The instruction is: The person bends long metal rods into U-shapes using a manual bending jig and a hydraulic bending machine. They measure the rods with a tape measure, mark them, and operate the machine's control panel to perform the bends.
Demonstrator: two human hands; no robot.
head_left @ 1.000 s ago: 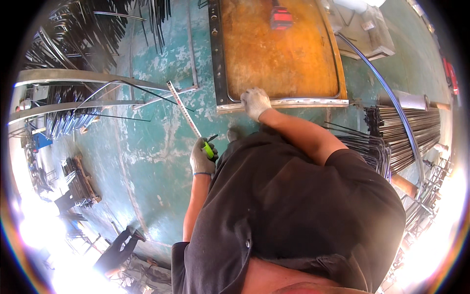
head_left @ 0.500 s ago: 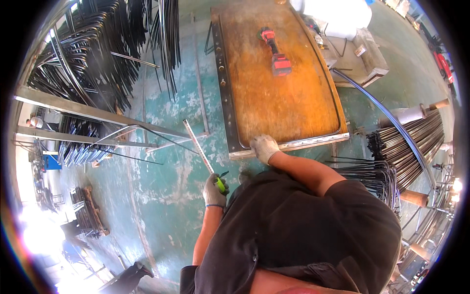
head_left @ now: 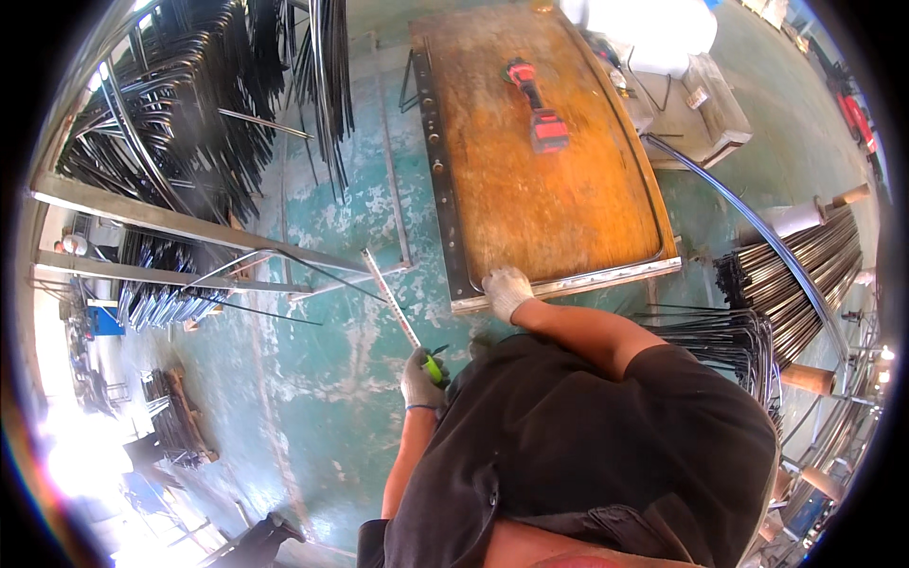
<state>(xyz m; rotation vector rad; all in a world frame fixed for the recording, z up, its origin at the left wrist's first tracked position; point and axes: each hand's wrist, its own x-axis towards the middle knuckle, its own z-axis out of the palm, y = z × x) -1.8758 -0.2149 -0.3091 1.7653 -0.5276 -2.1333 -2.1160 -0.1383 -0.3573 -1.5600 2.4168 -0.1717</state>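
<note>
My left hand (head_left: 420,382), in a grey work glove, is closed around a green tape measure (head_left: 434,368) beside my body. Its pale blade (head_left: 391,298) sticks out stiffly over the floor, away from me. My right hand (head_left: 508,290), also gloved, rests at the near left corner of a wooden-topped table (head_left: 549,213). Its fingers curl over a thin bent metal tube (head_left: 587,275) that loops around the table top; the palm covers part of it. A red and black cordless power tool (head_left: 537,109) lies farther up the board.
A dark strip with holes (head_left: 441,189) edges the table's left side. Racked black bent tubes (head_left: 189,104) fill the far left, above a steel frame rail (head_left: 189,222). More tube bundles (head_left: 800,284) lie at right, near a long curved tube (head_left: 748,222). Behind stands a worn box-like stand (head_left: 715,104).
The whole view has shifted slightly. My right hand has slid a little left along the table's near edge. The left hand still holds the tape measure with its blade out.
</note>
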